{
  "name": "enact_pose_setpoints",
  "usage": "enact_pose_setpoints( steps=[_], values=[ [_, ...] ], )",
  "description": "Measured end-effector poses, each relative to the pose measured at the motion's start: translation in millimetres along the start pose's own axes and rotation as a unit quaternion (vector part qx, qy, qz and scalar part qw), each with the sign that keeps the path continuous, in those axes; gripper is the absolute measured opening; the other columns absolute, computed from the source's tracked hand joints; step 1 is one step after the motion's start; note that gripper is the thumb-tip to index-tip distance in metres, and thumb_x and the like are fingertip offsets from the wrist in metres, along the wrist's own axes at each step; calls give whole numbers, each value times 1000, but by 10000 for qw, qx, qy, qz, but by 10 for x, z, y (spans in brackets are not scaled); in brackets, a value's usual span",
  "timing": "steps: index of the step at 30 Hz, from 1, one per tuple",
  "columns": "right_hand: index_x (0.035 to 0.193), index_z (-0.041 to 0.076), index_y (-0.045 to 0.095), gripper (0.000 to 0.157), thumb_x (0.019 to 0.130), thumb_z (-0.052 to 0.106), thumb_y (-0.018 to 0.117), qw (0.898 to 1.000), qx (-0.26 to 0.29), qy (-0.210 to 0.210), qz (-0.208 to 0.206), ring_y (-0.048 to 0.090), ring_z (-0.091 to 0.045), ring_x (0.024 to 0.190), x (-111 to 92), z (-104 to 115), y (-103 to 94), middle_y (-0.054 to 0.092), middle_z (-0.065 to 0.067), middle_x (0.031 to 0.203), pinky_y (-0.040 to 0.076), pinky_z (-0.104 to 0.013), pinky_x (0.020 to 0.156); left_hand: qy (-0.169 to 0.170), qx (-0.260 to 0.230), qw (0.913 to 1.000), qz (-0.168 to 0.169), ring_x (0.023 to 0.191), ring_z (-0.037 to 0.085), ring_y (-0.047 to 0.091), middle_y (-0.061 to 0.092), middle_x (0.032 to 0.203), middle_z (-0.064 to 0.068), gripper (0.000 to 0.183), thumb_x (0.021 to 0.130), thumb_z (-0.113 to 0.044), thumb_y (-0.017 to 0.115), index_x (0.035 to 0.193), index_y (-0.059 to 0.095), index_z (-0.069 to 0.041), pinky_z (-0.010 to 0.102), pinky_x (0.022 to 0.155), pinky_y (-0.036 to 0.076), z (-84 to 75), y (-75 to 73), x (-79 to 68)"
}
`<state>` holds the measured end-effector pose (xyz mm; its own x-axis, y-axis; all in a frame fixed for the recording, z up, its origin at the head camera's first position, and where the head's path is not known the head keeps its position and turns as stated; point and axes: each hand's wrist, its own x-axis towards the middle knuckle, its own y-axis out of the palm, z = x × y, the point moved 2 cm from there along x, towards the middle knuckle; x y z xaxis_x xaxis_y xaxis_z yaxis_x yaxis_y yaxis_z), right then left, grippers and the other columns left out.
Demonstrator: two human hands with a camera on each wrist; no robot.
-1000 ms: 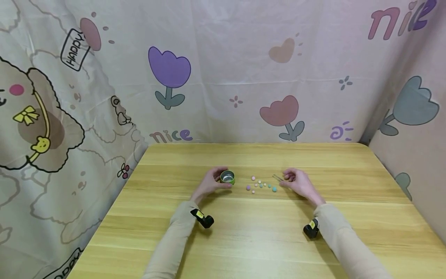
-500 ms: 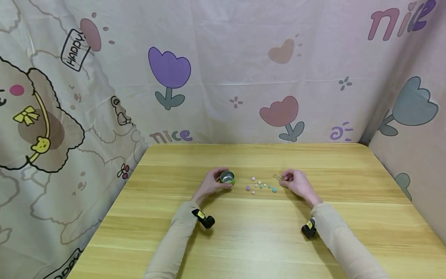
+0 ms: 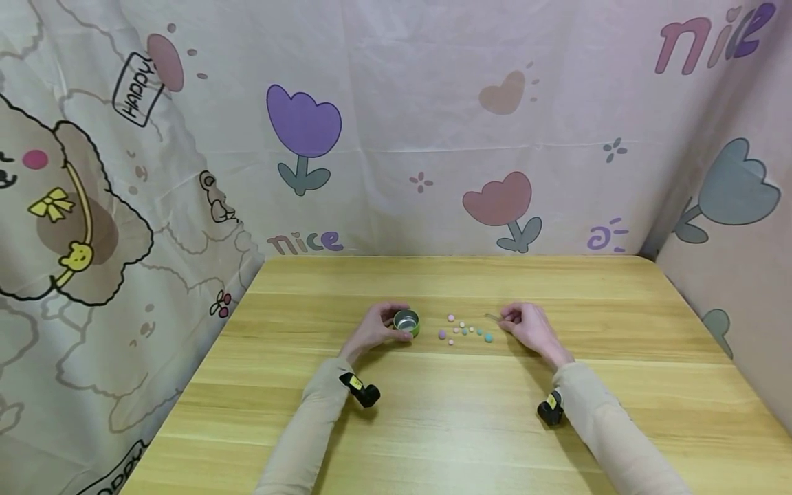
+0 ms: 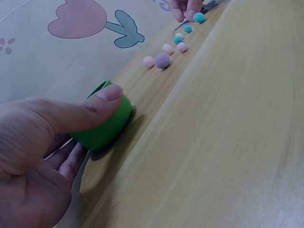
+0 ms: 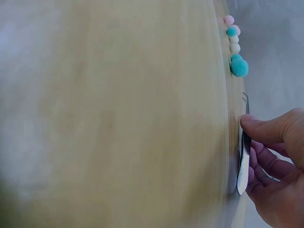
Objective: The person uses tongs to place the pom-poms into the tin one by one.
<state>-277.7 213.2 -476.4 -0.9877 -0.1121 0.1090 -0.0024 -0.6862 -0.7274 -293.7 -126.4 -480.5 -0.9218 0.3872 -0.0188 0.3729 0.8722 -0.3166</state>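
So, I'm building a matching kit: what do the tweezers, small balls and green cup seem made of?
Tweezers: probably polished metal, given the silvery shine. Small balls: likely matte textile fibre, since the nearer ones look fuzzy. Green cup: smooth outside, perhaps coated metal, as its inside looks silvery; plastic remains possible.

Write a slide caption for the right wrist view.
Right hand holding bent-tip tweezers, tips toward pink, white and teal pom-poms on a wood-grain table.

Long sleeves (image 3: 303, 433) are worn, plain beige, lightly creased. A small black camera (image 3: 370, 396) is mounted at each cuff (image 3: 336, 368), marked with a yellow label (image 3: 355, 382).
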Motion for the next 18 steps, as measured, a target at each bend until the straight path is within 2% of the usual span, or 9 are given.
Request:
enact_pose_setpoints(
  steps=[8,13,18],
  values=[
    [102,-4,72,15,88,2,72,9999,-87,-139,5,65,-20,80,-50,33,-68,73,-14,90,52,-27,73,62,176,9994,294,129,38,58,60,136,24,65,75,3,84,134,55,4,46,117,44,-9,-7,-26],
    [104,-5,72,16,89,2,70,9998,-29,-171,123,65,-19,81,-92,61,-153,73,-16,93,52,-23,70,116,281,9988,373,127,37,59,61,133,23,65,75,1,84,133,56,4,47,116,46,-33,-8,-41],
    [103,-4,74,16,89,1,70,9982,-190,-528,220,62,-17,81,-141,60,-234,72,-16,94,50,-22,69,116,353,9985,407,127,38,59,61,134,23,65,76,1,83,134,55,4,47,116,44,-33,-2,-39]
  ],
)
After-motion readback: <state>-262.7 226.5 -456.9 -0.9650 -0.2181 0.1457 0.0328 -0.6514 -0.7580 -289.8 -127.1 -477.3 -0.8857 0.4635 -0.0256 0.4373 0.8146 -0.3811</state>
